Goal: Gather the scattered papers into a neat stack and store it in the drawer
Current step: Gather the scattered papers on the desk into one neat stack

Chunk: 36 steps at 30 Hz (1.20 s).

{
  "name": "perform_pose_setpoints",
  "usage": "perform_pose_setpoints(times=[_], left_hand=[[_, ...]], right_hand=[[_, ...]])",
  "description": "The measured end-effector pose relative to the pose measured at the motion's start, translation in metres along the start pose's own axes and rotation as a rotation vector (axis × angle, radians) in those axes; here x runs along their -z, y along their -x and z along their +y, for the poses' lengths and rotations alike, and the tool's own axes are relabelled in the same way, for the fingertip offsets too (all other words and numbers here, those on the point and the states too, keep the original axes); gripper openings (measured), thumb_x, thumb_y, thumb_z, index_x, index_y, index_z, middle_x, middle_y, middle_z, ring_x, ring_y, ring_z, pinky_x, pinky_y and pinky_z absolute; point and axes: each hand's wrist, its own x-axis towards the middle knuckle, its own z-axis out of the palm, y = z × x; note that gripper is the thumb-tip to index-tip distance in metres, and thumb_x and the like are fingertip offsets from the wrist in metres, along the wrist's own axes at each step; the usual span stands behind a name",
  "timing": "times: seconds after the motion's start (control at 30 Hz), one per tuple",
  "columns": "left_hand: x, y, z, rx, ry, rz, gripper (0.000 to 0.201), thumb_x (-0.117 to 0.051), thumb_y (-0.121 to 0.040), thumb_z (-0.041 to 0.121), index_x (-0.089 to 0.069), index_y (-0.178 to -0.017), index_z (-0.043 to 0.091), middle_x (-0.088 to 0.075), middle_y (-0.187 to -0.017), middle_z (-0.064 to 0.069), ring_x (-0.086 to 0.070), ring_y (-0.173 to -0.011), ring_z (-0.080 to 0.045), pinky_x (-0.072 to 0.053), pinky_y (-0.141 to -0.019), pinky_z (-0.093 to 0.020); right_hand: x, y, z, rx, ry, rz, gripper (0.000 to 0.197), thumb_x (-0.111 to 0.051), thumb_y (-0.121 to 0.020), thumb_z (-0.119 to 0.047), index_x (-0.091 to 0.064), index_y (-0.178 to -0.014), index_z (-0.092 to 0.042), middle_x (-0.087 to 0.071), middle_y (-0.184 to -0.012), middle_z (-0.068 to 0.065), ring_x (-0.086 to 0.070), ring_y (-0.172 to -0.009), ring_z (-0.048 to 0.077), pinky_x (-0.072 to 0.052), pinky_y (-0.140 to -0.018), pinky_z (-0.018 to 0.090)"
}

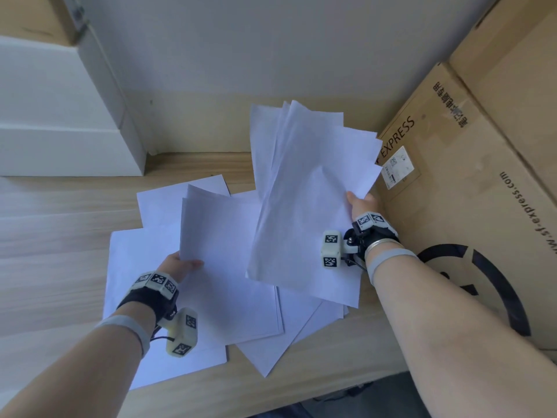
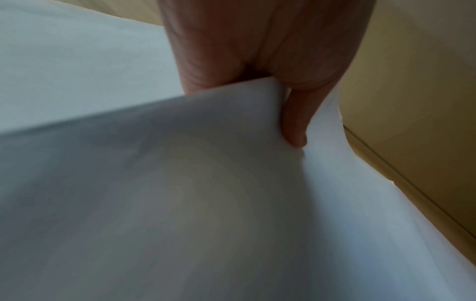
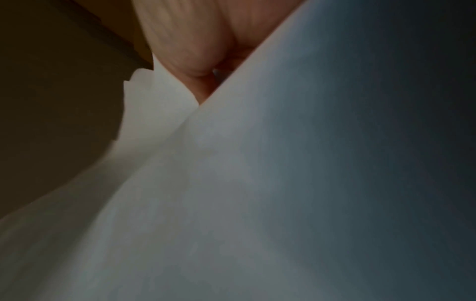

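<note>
Papers in right hand: a fanned, uneven bundle of white sheets (image 1: 304, 182) lifted off the surface, edges misaligned.
Papers in left hand: a couple of sheets (image 1: 217, 224) raised by one corner.
Loose papers: more white sheets (image 1: 168, 321) lie overlapping and skewed on the wooden surface (image 1: 54, 230), beneath both held lots.
Right hand (image 1: 360, 203): pinches the fanned bundle at its right edge.
Left hand (image 1: 180, 265): thumb on top, pinching the sheets' lower left corner.
Surroundings: a cardboard box (image 1: 470, 188) printed "EXPRESS" stands just right of the papers; a white cabinet (image 1: 60, 122) sits far left.
</note>
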Motion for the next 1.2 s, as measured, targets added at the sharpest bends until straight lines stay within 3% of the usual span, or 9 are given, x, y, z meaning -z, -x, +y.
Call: perform_pose_setpoints(times=[0.1, 0.27, 0.37, 0.5, 0.67, 0.9, 1.03, 1.1, 1.2], left_hand=[[0.002, 0.0, 0.0, -0.003, 0.008, -0.013, 0.039, -0.065, -0.083, 0.006, -0.058, -0.12, -0.006, -0.061, -0.121, -0.028, -0.056, -0.092, -0.028, -0.045, -0.092, -0.041], [0.002, 0.0, 0.001, -0.003, 0.017, -0.034, 0.041, -0.063, -0.085, 0.005, -0.054, -0.123, -0.008, -0.058, -0.126, -0.029, -0.058, -0.101, -0.032, -0.043, -0.092, -0.038], [0.002, 0.0, 0.002, 0.014, 0.021, -0.042, 0.045, -0.065, -0.084, 0.013, -0.054, -0.124, -0.005, -0.059, -0.125, -0.027, -0.06, -0.106, -0.035, -0.045, -0.099, -0.041], [0.001, 0.001, 0.002, 0.012, -0.075, -0.023, 0.053, -0.062, -0.086, 0.03, -0.052, -0.129, 0.0, -0.059, -0.129, -0.021, -0.056, -0.117, -0.036, -0.043, -0.097, -0.038], [0.001, -0.002, 0.004, 0.029, -0.081, -0.051, 0.056, -0.064, -0.084, 0.029, -0.051, -0.129, -0.001, -0.058, -0.128, -0.017, -0.055, -0.119, -0.034, -0.042, -0.095, -0.03], [0.004, -0.009, -0.005, 0.051, 0.024, -0.059, 0.05, -0.075, -0.075, 0.014, -0.058, -0.118, -0.004, -0.063, -0.119, -0.025, -0.061, -0.109, -0.04, -0.046, -0.1, -0.051], [0.006, 0.006, 0.007, -0.039, 0.117, -0.047, 0.039, -0.07, -0.08, 0.011, -0.06, -0.114, -0.005, -0.065, -0.105, -0.023, -0.062, -0.097, -0.035, -0.048, -0.097, -0.05], [0.009, 0.012, 0.019, -0.102, 0.149, -0.041, 0.039, -0.07, -0.08, 0.012, -0.061, -0.114, -0.004, -0.064, -0.101, -0.02, -0.061, -0.093, -0.033, -0.049, -0.096, -0.049], [0.017, 0.021, 0.044, -0.23, 0.178, -0.003, 0.038, -0.07, -0.08, 0.014, -0.061, -0.114, -0.002, -0.064, -0.102, -0.017, -0.062, -0.097, -0.032, -0.049, -0.091, -0.041]], right_hand=[[-0.022, 0.001, 0.004, 0.032, 0.139, -0.089, 0.032, -0.049, -0.091, -0.008, -0.056, -0.12, 0.003, -0.063, -0.114, 0.017, -0.054, -0.089, 0.023, -0.036, -0.075, 0.025], [-0.055, 0.013, 0.032, 0.041, 0.41, -0.268, 0.03, -0.045, -0.092, -0.007, -0.058, -0.119, -0.002, -0.064, -0.118, 0.019, -0.061, -0.104, 0.034, -0.042, -0.078, 0.028], [-0.07, 0.024, 0.044, 0.005, 0.526, -0.303, 0.031, -0.043, -0.093, -0.008, -0.057, -0.12, -0.002, -0.063, -0.118, 0.019, -0.059, -0.094, 0.03, -0.039, -0.074, 0.026], [-0.095, 0.039, 0.051, -0.038, 0.502, -0.366, 0.039, -0.049, -0.092, -0.013, -0.046, -0.129, -0.004, -0.059, -0.127, 0.015, -0.059, -0.111, 0.031, -0.043, -0.083, 0.028], [-0.128, 0.057, 0.054, 0.01, 0.497, -0.384, 0.055, -0.057, -0.088, -0.015, -0.034, -0.137, -0.005, -0.05, -0.134, 0.014, -0.051, -0.121, 0.03, -0.042, -0.095, 0.031], [-0.135, 0.065, 0.069, 0.138, 0.699, -0.589, 0.078, -0.058, -0.088, -0.036, -0.012, -0.15, -0.023, -0.025, -0.148, 0.014, -0.032, -0.136, 0.03, -0.03, -0.113, 0.038], [-0.123, 0.058, 0.065, 0.022, 0.373, -0.517, 0.093, -0.065, -0.086, -0.028, 0.001, -0.151, -0.024, -0.029, -0.152, 0.007, -0.035, -0.139, 0.026, -0.031, -0.113, 0.038], [-0.116, 0.054, 0.054, -0.029, 0.227, -0.463, 0.081, -0.065, -0.086, -0.026, -0.016, -0.15, -0.02, -0.043, -0.144, 0.007, -0.047, -0.13, 0.026, -0.039, -0.108, 0.036], [-0.106, 0.052, 0.024, 0.121, 0.132, -0.403, 0.035, -0.06, -0.088, -0.007, -0.056, -0.122, 0.001, -0.064, -0.12, 0.016, -0.06, -0.098, 0.02, -0.048, -0.076, 0.016]])
